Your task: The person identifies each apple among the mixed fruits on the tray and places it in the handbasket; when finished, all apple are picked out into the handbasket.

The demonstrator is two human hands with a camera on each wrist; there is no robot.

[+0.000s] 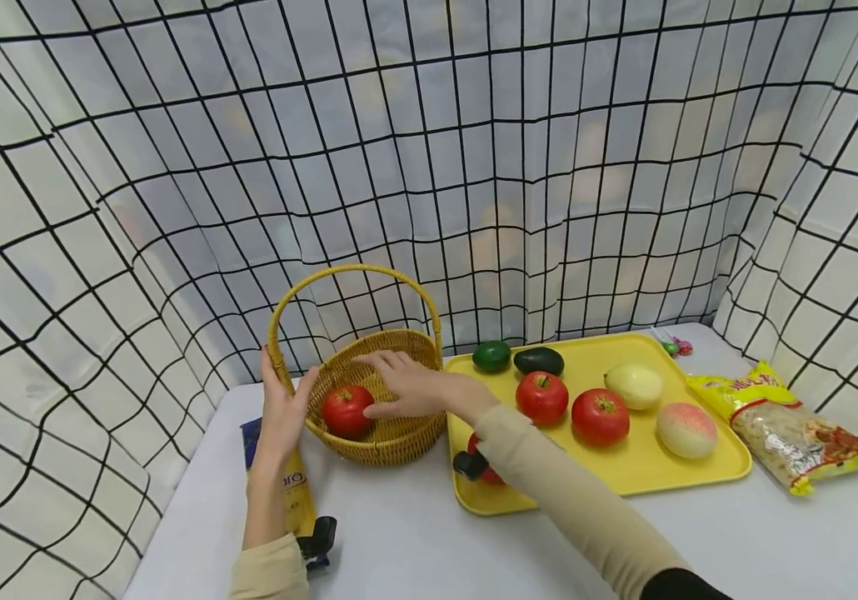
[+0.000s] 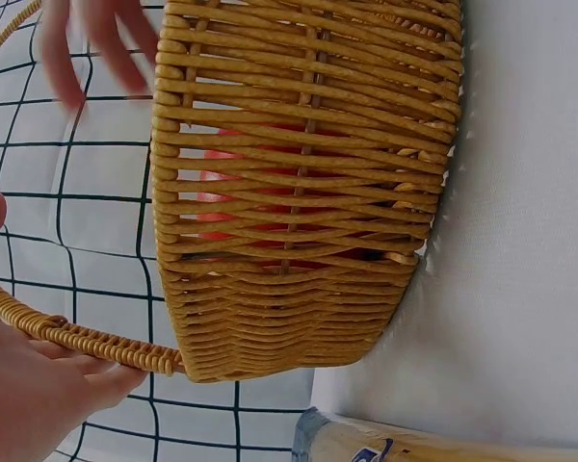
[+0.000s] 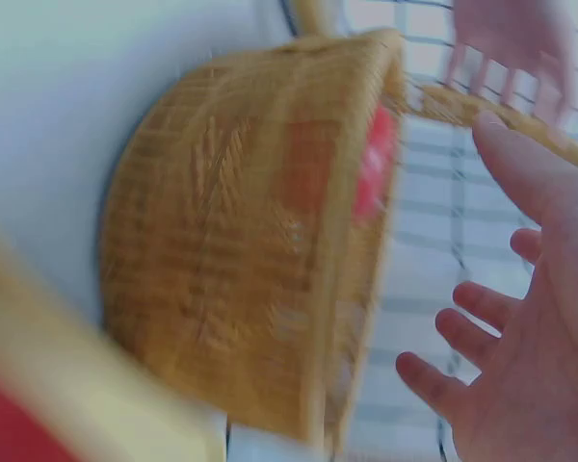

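Note:
A wicker basket (image 1: pixel 391 450) with a tall handle holds a red tomato (image 1: pixel 348 412), whose red also shows through the weave in the left wrist view. My left hand (image 1: pixel 282 417) is at the left side of the basket, its fingers against the handle (image 2: pixel 96 342) and its thumb apart. Over the basket's opening, my right hand (image 1: pixel 406 387) is spread with nothing in it, just right of the tomato. In the right wrist view the right hand (image 3: pixel 539 337) has its fingers extended beside the basket rim.
A yellow tray (image 1: pixel 669 475) at the right bears several tomatoes, two dark green avocados (image 1: pixel 538 361), a pale yellow fruit (image 1: pixel 634 386) and a peach (image 1: pixel 687 431). A snack bag (image 1: pixel 796 429) lies farther right. Near the left forearm is a yellow-and-blue package (image 1: pixel 297 496). Black netting surrounds the table.

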